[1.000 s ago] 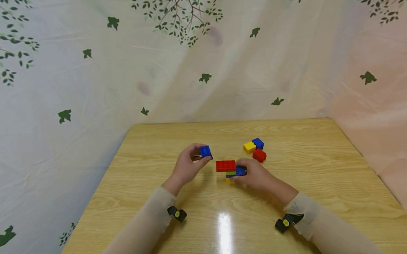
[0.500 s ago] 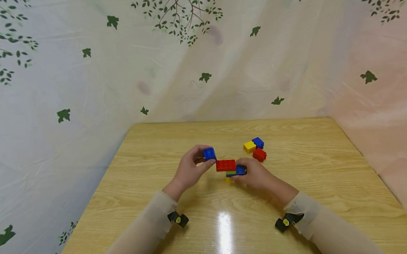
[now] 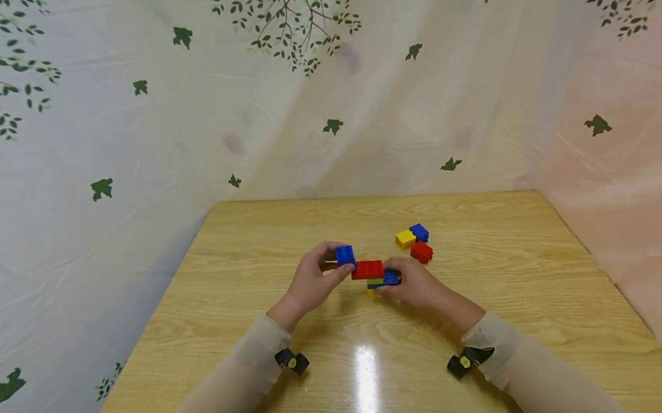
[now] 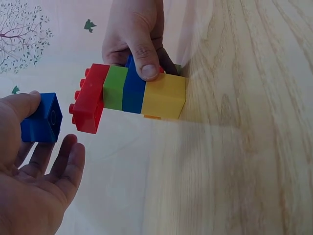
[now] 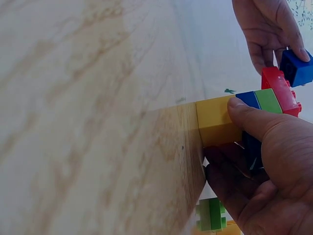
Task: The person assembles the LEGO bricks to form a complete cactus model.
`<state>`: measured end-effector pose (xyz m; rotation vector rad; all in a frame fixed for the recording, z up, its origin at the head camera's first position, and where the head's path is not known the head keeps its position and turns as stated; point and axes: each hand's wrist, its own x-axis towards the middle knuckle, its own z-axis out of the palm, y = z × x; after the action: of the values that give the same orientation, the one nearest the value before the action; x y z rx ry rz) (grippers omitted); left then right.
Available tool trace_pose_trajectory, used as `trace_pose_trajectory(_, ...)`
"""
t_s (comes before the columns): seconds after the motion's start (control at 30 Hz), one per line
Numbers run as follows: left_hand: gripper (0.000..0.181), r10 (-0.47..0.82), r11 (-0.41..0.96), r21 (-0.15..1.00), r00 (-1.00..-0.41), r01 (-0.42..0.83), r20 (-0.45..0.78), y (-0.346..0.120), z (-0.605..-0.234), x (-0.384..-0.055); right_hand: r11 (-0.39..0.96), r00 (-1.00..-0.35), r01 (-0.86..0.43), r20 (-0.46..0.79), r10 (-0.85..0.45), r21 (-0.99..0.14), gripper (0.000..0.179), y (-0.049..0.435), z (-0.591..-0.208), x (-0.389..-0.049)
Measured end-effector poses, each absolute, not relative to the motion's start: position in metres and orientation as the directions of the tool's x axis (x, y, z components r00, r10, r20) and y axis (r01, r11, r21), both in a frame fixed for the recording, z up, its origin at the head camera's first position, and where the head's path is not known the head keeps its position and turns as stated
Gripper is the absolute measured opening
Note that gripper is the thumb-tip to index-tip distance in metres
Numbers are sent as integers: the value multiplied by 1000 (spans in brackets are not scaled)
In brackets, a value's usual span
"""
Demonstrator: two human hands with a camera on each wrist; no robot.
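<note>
Blue block [image 3: 345,255] pinched in left hand [image 3: 309,281], near left end of red brick [image 3: 368,269] topping stack [image 4: 115,88], gap visible from left wrist. Right hand [image 3: 419,283] clamped round stack's lower layers, yellow base on table [image 3: 242,236]. Looks like lining-up step imo; next move probably wants block square over studs, straight push, stack braced. Loose bricks [image 3: 405,240] beyond right hand.
</note>
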<state>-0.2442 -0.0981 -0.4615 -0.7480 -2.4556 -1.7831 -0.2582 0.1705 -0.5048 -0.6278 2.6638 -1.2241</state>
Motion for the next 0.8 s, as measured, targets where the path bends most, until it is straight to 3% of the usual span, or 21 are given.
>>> trace_pose_trajectory(0.8, 38, 405, 231, 922, -892, 312, 201, -94, -471, -244, 597, -910, -292, 24, -415, -747, 43, 170, -503, -257)
